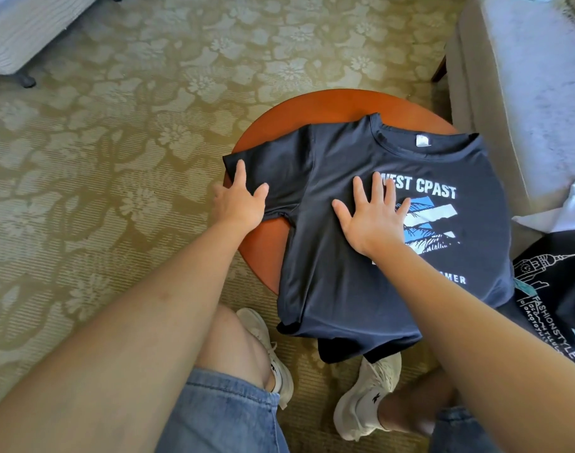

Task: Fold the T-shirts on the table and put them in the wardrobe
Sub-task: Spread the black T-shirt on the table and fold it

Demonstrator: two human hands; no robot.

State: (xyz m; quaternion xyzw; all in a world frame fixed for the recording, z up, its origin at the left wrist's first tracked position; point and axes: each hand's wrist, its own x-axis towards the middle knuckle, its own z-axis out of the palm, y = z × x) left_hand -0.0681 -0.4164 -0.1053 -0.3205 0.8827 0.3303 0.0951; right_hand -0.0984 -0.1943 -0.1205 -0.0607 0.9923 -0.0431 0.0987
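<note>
We looked down on a small round table [312, 106] with a reddish-brown top, standing on a green-gold carpet [132, 125] with a flower pattern. A bed [28, 34] showed at the upper left and a pale sofa [514, 93] stood just beside the table at the right. A white cloth [570, 210] lay at the sofa's near end, and a second shirt [554, 289], dark with white line drawings, lay at the right edge of our view. Below the table we saw denim shorts [220, 416] and white shoes [367, 397].

A dark navy shirt [328, 273] lay spread face up on the table, its collar [410, 148] away from us and its hem [344, 335] hanging over the near edge. Its print [433, 220] read "WEST CPAST" above blue and white stripes.

The left hand [240, 204] rested on the shirt's left sleeve [273, 165], at the table's left edge, fingers [241, 171] straight and spread, gripping nothing. The right hand [374, 220] lay flat, palm down, on the chest of the shirt, fingers [377, 184] straight and fanned, their tips touching the start of the lettering. Neither hand pinched the cloth.
</note>
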